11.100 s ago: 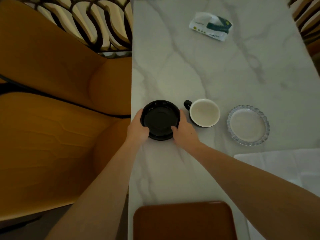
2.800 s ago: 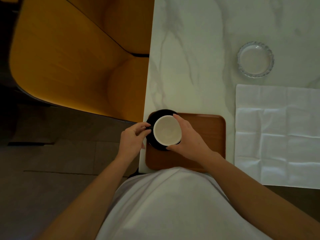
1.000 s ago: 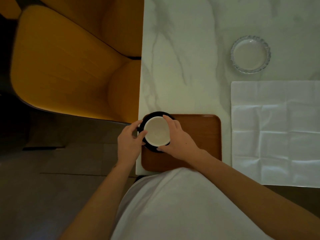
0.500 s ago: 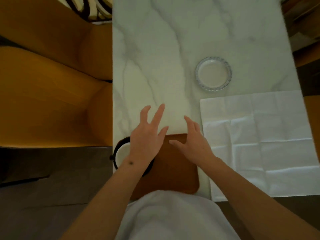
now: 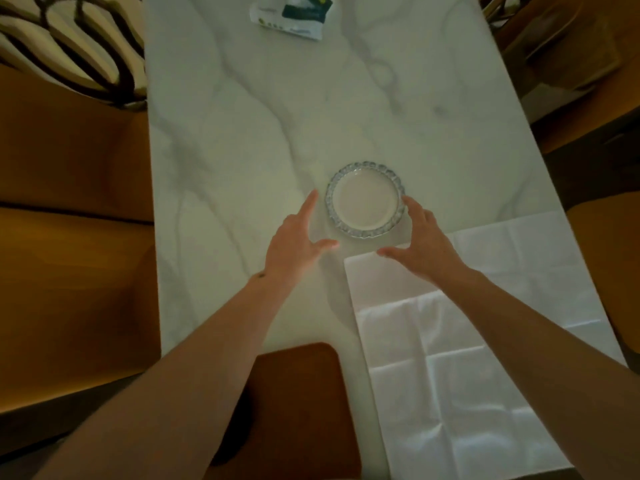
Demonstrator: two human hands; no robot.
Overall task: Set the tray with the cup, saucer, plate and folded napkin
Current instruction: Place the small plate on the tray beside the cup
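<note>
Both arms are bare and reach forward, away from the body, side by side. The left hand (image 5: pixel 296 242) is open. Its fingers are straight and point ahead, and the thumb sticks out to the right. A small dark spot shows on the left wrist. The right hand (image 5: pixel 420 244) is open too. Its fingers are loosely bent and point forward, and its thumb sticks out to the left, toward the other thumb. The two thumbs are near each other but do not touch. The palms face down and a little toward each other. Neither hand holds anything.
</note>
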